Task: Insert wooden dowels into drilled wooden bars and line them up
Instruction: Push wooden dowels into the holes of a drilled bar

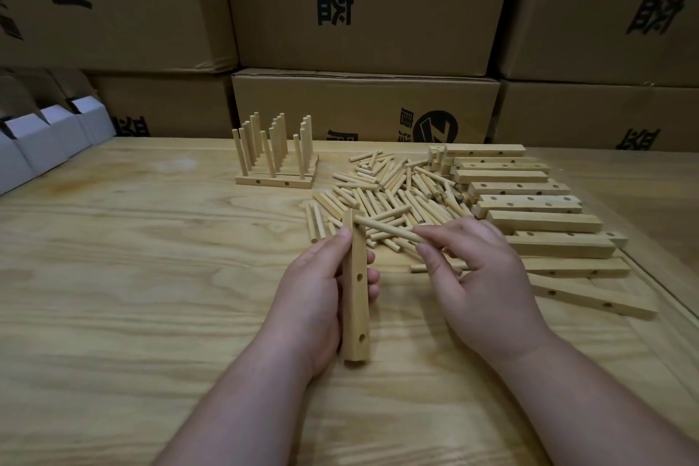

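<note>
Your left hand (317,291) grips a bar (355,299) upright over the table (132,276), thumb on its near face and fingers curled behind; two drilled holes show on the side facing right. Your right hand (480,276) pinches a dowel (389,229) between thumb and forefinger, its far tip touching the bar near the top end. Just beyond your hands lies a loose pile of dowels (393,185), too many and too tangled to count. To its right sits a stack of blank bars (529,208), roughly ten, several showing two or three holes. Behind the pile, to the left, stand the finished bars (276,178), packed side by side with their dowels upright in three rows; about fifteen dowels can be made out, though the bars beneath overlap too much to count. At the far left edge are three white boxes (53,132), flaps open, contents hidden. Brown cartons (363,4) are stacked along the back, printed with large black Chinese characters turned sideways, and one carton (363,106) carries a round black logo with a "Z".
</note>
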Demonstrator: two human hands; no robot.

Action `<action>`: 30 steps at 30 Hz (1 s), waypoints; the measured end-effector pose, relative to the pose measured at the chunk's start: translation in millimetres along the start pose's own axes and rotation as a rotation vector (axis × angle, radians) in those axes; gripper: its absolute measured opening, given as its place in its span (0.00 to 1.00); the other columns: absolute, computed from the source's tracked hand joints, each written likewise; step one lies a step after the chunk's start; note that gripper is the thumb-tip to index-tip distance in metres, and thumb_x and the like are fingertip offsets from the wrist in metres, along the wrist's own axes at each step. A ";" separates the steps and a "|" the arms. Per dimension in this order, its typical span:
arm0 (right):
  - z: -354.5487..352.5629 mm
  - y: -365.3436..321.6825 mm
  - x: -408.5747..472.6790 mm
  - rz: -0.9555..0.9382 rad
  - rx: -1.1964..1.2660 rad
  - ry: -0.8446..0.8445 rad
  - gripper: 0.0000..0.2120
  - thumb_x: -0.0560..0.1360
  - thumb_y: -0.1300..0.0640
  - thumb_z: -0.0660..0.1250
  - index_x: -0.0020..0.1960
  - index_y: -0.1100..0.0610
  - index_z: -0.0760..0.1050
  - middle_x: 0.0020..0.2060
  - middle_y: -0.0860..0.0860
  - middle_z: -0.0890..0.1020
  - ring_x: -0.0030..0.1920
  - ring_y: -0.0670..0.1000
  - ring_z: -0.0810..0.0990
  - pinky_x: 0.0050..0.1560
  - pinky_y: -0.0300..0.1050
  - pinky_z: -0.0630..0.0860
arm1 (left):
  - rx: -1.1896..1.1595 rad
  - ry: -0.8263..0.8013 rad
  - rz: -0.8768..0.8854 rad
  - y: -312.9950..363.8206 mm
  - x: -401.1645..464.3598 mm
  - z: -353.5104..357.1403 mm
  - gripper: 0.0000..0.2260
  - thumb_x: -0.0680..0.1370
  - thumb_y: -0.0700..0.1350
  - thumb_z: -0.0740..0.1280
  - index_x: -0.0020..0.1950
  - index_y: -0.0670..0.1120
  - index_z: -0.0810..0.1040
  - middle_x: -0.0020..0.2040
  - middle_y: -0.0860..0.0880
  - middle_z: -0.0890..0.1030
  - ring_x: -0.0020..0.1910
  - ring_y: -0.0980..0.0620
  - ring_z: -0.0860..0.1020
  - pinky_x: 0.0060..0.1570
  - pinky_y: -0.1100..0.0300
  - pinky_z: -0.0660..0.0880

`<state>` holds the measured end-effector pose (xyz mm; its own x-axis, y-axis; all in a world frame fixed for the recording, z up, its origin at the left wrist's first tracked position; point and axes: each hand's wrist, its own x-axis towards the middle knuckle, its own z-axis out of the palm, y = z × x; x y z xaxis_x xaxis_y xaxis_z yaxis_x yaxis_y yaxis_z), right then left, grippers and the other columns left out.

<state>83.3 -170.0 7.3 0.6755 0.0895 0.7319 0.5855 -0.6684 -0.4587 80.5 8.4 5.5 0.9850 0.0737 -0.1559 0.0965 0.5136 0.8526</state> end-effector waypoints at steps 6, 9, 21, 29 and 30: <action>-4.3 0.4 0.5 0.005 -0.010 0.006 0.11 0.76 0.59 0.71 0.57 0.53 0.84 0.45 0.45 0.79 0.49 0.46 0.76 0.51 0.45 0.75 | -0.006 -0.007 0.013 1.5 -1.3 1.2 0.12 0.80 0.49 0.69 0.53 0.40 0.80 0.39 0.44 0.82 0.33 0.50 0.80 0.31 0.58 0.78; -4.7 -0.1 1.8 -0.008 -0.018 0.019 0.10 0.76 0.60 0.71 0.57 0.53 0.84 0.45 0.45 0.78 0.49 0.46 0.76 0.51 0.45 0.75 | -0.013 -0.029 0.025 2.5 -2.5 2.0 0.09 0.79 0.48 0.71 0.52 0.42 0.80 0.39 0.46 0.81 0.32 0.52 0.79 0.30 0.60 0.77; -11.7 -1.2 4.1 -0.018 -0.011 -0.003 0.08 0.77 0.57 0.70 0.54 0.56 0.84 0.44 0.44 0.81 0.48 0.45 0.76 0.54 0.34 0.70 | 0.026 -0.084 -0.010 8.6 -6.3 -0.5 0.19 0.68 0.49 0.77 0.54 0.40 0.82 0.38 0.45 0.81 0.33 0.53 0.79 0.30 0.62 0.77; -15.0 -2.8 2.8 0.009 0.012 -0.036 0.09 0.77 0.55 0.68 0.53 0.55 0.84 0.42 0.35 0.77 0.48 0.40 0.76 0.50 0.27 0.69 | 0.062 -0.108 -0.044 13.0 -9.3 -2.7 0.18 0.66 0.49 0.77 0.51 0.43 0.81 0.37 0.46 0.81 0.31 0.54 0.79 0.27 0.62 0.76; -14.9 -3.7 3.0 0.013 0.016 -0.040 0.09 0.77 0.55 0.68 0.53 0.55 0.84 0.42 0.35 0.77 0.49 0.40 0.76 0.50 0.27 0.69 | 0.064 -0.110 -0.044 13.2 -9.9 -2.7 0.17 0.66 0.49 0.77 0.51 0.43 0.81 0.37 0.46 0.81 0.31 0.54 0.79 0.27 0.62 0.76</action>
<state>76.4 -178.2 18.7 0.7003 0.1107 0.7052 0.5834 -0.6580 -0.4761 71.7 16.7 17.0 0.9890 -0.0439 -0.1414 0.1457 0.4587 0.8766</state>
